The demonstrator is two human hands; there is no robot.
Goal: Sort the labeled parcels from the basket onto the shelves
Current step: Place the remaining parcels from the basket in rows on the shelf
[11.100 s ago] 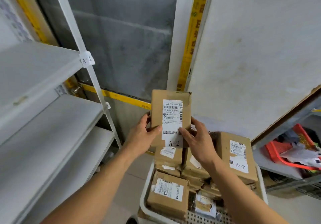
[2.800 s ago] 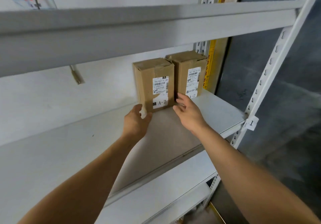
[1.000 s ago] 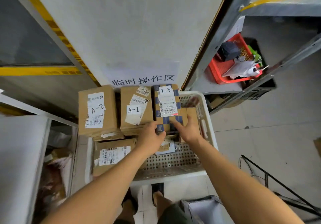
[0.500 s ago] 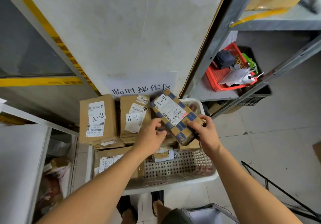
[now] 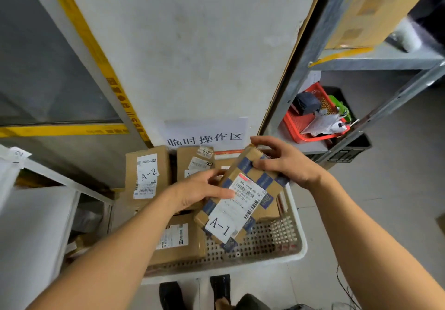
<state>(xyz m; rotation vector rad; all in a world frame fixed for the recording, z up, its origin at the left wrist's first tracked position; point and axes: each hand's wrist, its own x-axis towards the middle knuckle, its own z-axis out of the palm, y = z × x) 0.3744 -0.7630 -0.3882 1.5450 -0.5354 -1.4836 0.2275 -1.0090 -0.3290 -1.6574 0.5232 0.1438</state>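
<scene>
Since lifted clear of basket (image 5: pixel 292 256) — A-1 parcel (image 5: pixel 243 201) turned upright | both hands grip it

Cardboard, paper and plastic before us

We see a matt brown-and-blue checked cardboard parcel (image 5: pixel 250 189) with a white paper label, above a perforated white plastic basket (image 5: pixel 269 249).

Even, soft indoor light, no glare; wide-angle bending at the edges; upper right corner blurred; shadows faint and diffuse.

Both hands, left hand (image 5: pixel 199 189) and right hand (image 5: pixel 286 163), grip a checkered A-1 parcel (image 5: pixel 243 201), seemingly lifted above the basket (image 5: pixel 284 249).
</scene>
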